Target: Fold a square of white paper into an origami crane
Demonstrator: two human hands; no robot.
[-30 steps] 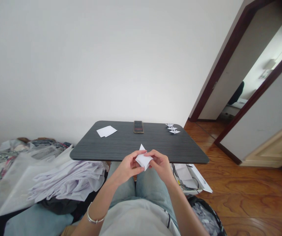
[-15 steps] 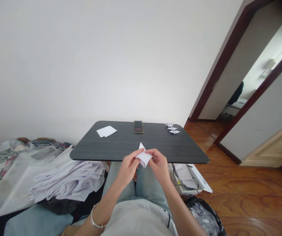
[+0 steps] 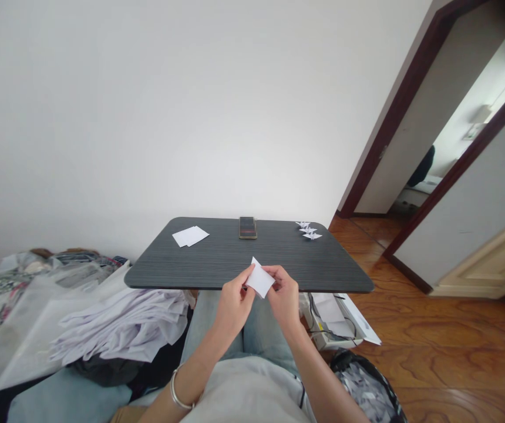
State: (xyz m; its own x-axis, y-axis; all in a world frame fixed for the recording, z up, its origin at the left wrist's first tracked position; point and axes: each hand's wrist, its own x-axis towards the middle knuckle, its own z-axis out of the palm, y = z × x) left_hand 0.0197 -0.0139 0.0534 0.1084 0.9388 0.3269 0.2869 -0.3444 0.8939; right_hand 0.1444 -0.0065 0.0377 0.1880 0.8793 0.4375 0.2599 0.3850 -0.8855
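A small folded piece of white paper [image 3: 260, 279], now a flat diamond with one corner pointing away from me, is held over the near edge of the dark table [image 3: 217, 264]. My left hand [image 3: 235, 299] pinches its left side between thumb and fingers. On the opposite side, my right hand [image 3: 284, 294] grips the right corner, fingers curled behind it. At the table's far right stand several folded paper cranes [image 3: 309, 230] in a short row. Overlapping white paper sheets [image 3: 191, 235] lie at the far left.
A phone-like dark device [image 3: 248, 228] lies at the table's back middle. White cloth [image 3: 124, 323] is heaped at the left. Below the table's right side sits a box [image 3: 334, 323] with papers and cables, near a black bag [image 3: 362, 388] full of paper scraps.
The paper's raised layers have been flattened into a smooth diamond. Both hands have shifted their fingers slightly, still holding its sides.
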